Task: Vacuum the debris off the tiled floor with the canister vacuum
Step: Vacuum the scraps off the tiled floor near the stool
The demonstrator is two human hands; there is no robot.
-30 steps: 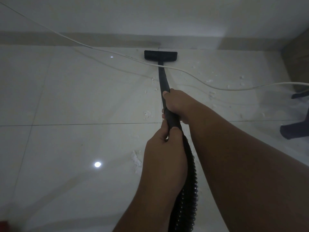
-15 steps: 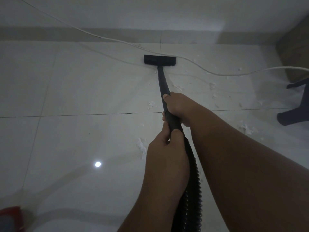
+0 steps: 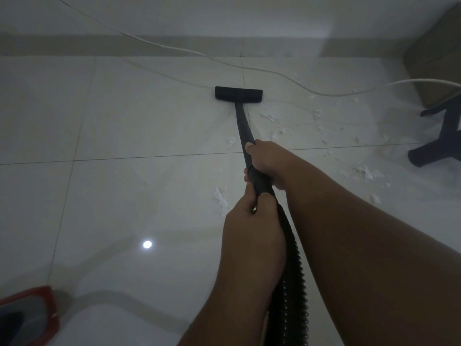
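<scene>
Both hands hold the black vacuum wand. My right hand grips it higher up the tube, and my left hand is closed around it just below, where the ribbed black hose begins. The flat black floor nozzle rests on the pale glossy tiles ahead of me. White debris lies left of the wand, more scraps are scattered to the right. The red and grey canister shows at the bottom left corner.
A white power cord snakes across the floor beyond the nozzle, from top left to the right edge. Dark furniture legs stand at the right. A brown cabinet fills the far right corner. The wall skirting runs along the back.
The nozzle has been drawn back from the wall toward me, off the white cord. The view has tipped down, bringing the red canister into the bottom left.
</scene>
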